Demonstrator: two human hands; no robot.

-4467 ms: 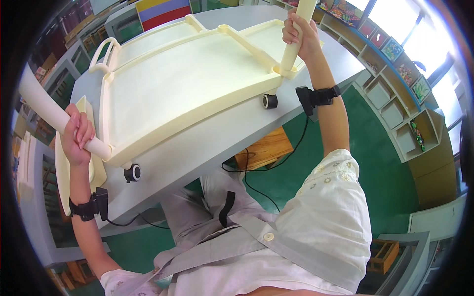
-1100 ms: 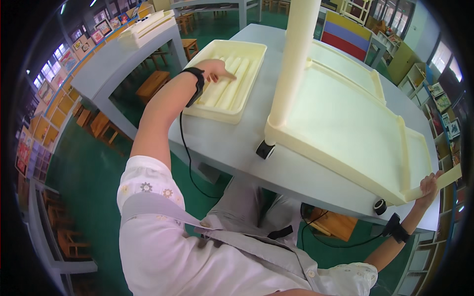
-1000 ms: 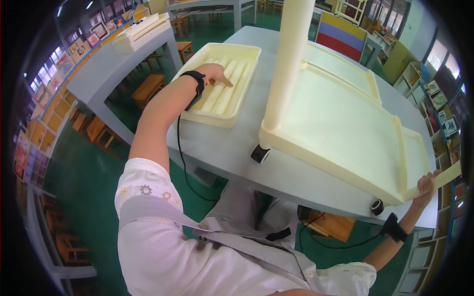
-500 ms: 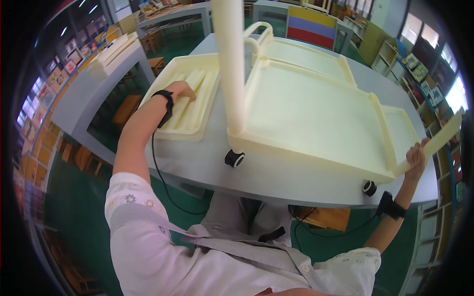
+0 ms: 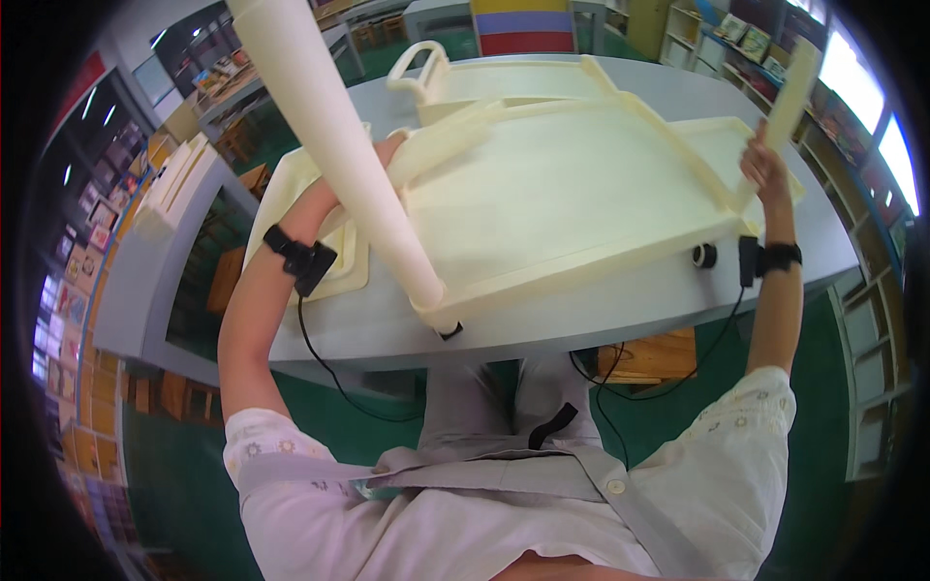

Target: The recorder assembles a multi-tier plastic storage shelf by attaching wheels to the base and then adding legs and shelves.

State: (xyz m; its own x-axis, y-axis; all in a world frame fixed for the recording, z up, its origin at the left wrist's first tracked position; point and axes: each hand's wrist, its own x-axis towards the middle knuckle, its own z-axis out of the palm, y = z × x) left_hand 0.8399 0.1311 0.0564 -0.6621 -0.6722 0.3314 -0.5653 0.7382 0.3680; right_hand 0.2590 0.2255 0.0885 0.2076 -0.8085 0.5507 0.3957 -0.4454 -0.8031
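Head view: cream cart frame [image 5: 572,194] lies flat on grey table [image 5: 581,320], long axis left-right, ahead of both hands. Right hand [image 5: 763,167] grips upright leg [image 5: 790,102] at its right end. Left hand [image 5: 387,150] mostly hidden behind near post [image 5: 339,155]; grip unclear.

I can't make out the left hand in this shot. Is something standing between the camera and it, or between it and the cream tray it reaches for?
Yes: the upright cream post crosses in front of the left hand, hiding most of it. Whether it touches the shallow tray cannot be told. The right hand grips another post.
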